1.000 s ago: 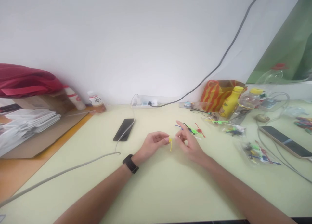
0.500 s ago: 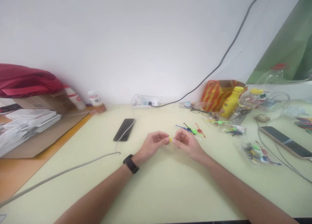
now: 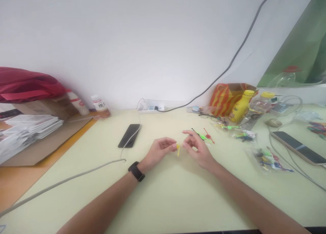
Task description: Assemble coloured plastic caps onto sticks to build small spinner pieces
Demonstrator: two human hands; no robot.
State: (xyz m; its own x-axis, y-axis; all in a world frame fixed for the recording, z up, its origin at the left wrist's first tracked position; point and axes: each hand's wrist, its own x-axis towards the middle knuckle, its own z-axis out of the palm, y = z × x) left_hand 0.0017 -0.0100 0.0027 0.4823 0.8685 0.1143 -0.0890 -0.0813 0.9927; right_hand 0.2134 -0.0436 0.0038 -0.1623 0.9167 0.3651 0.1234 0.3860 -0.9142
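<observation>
Head view: the thumb and fingers (image 3: 166, 140) of the left hand (image 3: 161, 150) are pinched together on a small yellow piece (image 3: 178, 150), which hangs down from the fingertips over the middle of the tabletop (image 3: 163, 200). Just beside it, apart from the piece, is the right hand (image 3: 200, 151); its index finger is stretched out toward the left, the thumb stands away from it, the other fingers are loosely curled, and nothing shows in its grip. A black watch (image 3: 137, 171) circles the left wrist.

Just behind the right hand lie loose pieces, among them a green one (image 3: 203, 137) and a red one (image 3: 208, 136). Beyond the left hand, a black phone (image 3: 127, 139) lies flat with a thin cable (image 3: 131, 136) across it. To the right of the right hand are a clear bag (image 3: 271, 160) of coloured pieces and, farther right, a second phone (image 3: 302, 149). Toward the wall (image 3: 152, 40) stand a yellow bottle (image 3: 240, 108), a striped bag (image 3: 219, 99) and, near the middle, a power strip (image 3: 150, 107).
</observation>
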